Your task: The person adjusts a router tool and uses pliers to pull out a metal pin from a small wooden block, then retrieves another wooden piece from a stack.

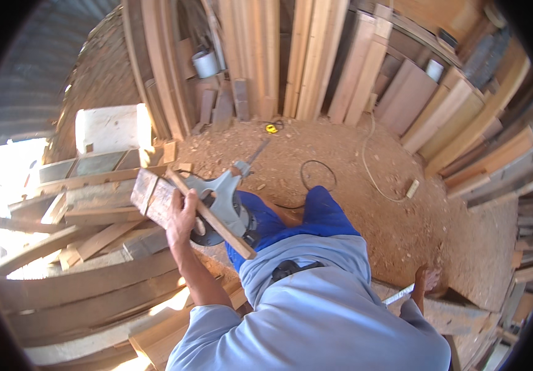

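Note:
My left hand (183, 211) is closed on a short, worn wooden board (147, 193), left of my knees. A narrow wooden strip (229, 238) crosses in front of that hand and slants toward my lap. Beneath the strip sits a grey metal tool (224, 195) with arms and a dark round part; its kind is not clear. My right hand (427, 279) is out to the right of my body, fingers closed at the end of a thin white strip (398, 295). The other end of the white strip is hidden behind my shirt.
Stacked planks (93, 278) fill the left side. Upright boards (248, 62) line the far wall, and more lumber leans at the right. On the dirt floor lie a small yellow object (271, 128), a black cable (319, 162) and a pale cord with a white block (412, 188).

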A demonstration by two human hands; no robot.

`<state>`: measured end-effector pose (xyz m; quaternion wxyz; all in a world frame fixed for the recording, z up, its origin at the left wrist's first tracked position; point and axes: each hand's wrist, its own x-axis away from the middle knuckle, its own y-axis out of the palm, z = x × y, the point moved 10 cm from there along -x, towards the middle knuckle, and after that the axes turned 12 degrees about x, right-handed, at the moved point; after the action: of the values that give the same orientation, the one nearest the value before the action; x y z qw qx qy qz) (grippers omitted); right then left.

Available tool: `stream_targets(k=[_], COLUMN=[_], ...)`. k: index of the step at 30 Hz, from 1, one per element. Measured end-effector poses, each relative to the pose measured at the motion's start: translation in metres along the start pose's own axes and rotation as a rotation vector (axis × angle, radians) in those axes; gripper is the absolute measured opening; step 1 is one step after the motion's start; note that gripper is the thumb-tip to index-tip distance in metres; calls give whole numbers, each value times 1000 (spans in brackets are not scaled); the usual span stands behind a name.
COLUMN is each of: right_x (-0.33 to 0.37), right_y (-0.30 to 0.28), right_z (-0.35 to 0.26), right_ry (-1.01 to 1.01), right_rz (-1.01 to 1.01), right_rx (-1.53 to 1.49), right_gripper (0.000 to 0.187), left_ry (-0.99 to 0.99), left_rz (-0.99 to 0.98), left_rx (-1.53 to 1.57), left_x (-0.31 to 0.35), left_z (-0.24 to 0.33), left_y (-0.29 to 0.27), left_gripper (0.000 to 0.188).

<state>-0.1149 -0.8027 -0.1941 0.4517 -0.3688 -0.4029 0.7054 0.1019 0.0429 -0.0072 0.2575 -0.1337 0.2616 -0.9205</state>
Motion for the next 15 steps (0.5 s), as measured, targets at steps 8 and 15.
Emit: stream_targets(k=[8,15], right_x=[259,480], right_y=[-182,-310], right_z=[-355,-409], right_ry=[-1310,-1360], right_rz=[-911,-1916], right_rx=[-901,-1504], right_gripper=[48,38], left_ry=[81,92], left_rz=[85,68], left_rx=[64,72], left_x=[3,14], left_z=[-24,-15], left_y=[-23,-17], left_gripper=[45,43])
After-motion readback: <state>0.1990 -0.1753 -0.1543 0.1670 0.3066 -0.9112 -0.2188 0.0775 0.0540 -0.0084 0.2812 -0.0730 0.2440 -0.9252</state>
